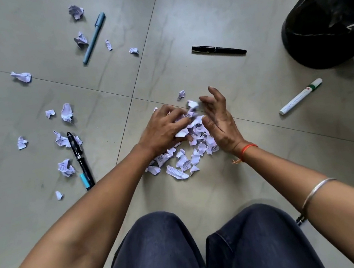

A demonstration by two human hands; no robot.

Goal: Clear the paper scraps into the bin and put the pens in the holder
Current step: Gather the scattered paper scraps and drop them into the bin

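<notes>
Progress: early | left hand (164, 128) fingers curl onto scraps (196, 151), right hand (220, 125) open, cupped beside | bin (326, 22) near | pens (218, 50) lie on floor, holder unseen

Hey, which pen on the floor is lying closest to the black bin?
The white marker with the green band, just below the bin. It is the only white one; the nearest black pen lies farther off.
</notes>
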